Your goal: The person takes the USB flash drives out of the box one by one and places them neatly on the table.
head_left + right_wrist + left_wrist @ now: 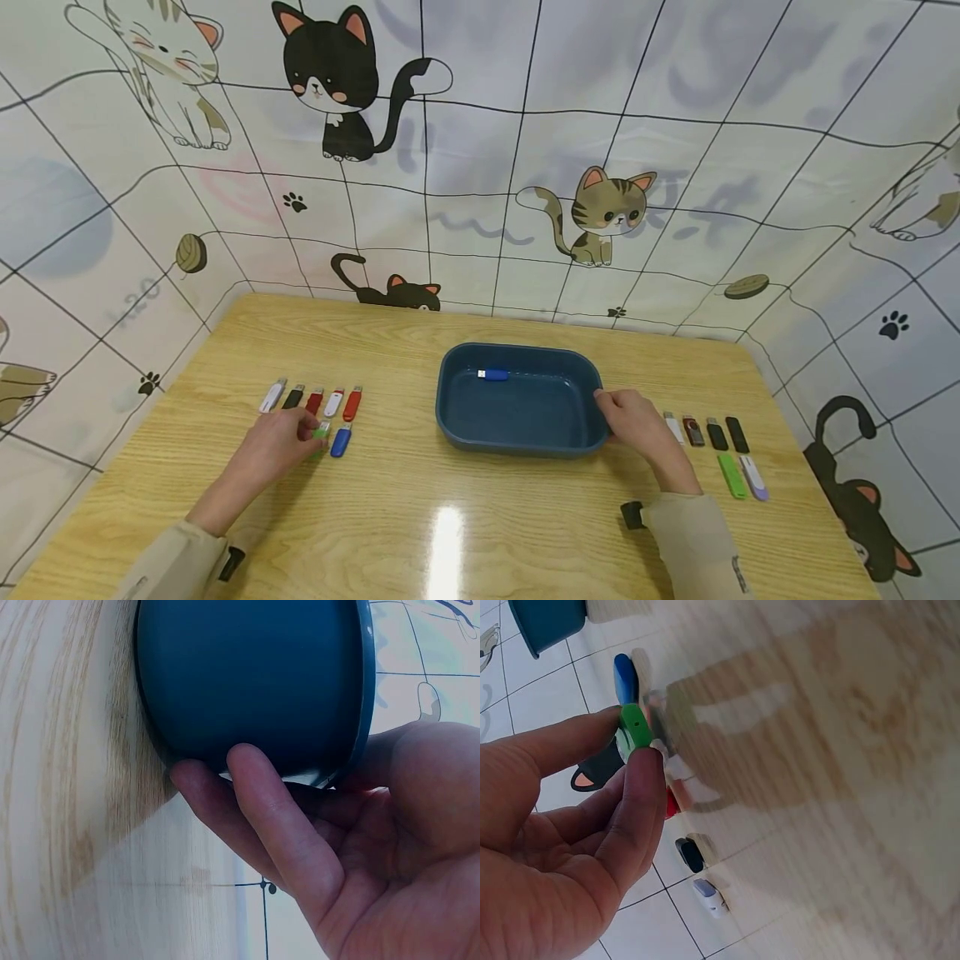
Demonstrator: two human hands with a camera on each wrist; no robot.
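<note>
Between thumb and fingertips my left hand point(270, 446) pinches a green USB stick point(636, 726), low over the table at the left. Right beside it lies a blue USB stick point(341, 441), and behind is a row of others, including a black one point(293, 397) and a red one point(352, 403). My right hand point(636, 421) grips the right end of a dark blue plastic bin point(517, 450), thumb at the rim and fingers point(259, 772) against the outer wall. Inside the bin, near its back left, rests another blue USB stick point(493, 375) with a metal plug.
Right of the bin lie several more USB sticks, among them a swivel one point(693, 431), a green one point(732, 476) and a white-and-purple one point(753, 477). A cat-print cloth point(472, 225) rises behind the wooden table point(390, 517) and along both sides.
</note>
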